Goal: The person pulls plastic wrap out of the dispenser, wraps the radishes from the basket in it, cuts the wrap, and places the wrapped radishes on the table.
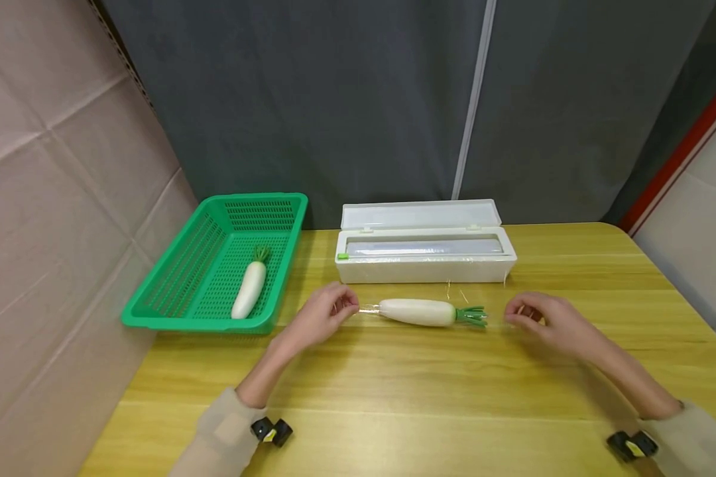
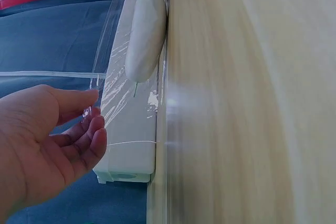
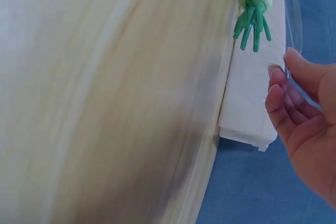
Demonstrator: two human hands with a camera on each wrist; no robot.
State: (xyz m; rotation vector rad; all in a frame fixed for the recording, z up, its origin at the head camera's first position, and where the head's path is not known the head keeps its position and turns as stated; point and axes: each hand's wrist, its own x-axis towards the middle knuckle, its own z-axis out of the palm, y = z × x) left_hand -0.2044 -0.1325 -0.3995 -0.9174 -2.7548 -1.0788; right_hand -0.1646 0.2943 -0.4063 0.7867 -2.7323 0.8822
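A white radish [image 1: 420, 312] with green leaf stubs lies sideways in front of the film box, with clear cling film [image 2: 113, 51] around and beside it. At its root end my left hand [image 1: 328, 311] pinches a gathered bit of the film between thumb and fingers. Beyond the leaves, my right hand [image 1: 549, 321] has thumb and fingertips together on the film's other edge, seen as a thin clear strip in the right wrist view. The white cling film box [image 1: 423, 271] stands behind, lid up, its roll showing inside.
A green plastic basket [image 1: 215, 323] stands at the left, holding a second white radish [image 1: 250, 289]. The wooden table [image 1: 429, 391] runs back to a dark grey curtain [image 1: 310, 99]. A pale wall covering [image 1: 65, 232] borders the left side.
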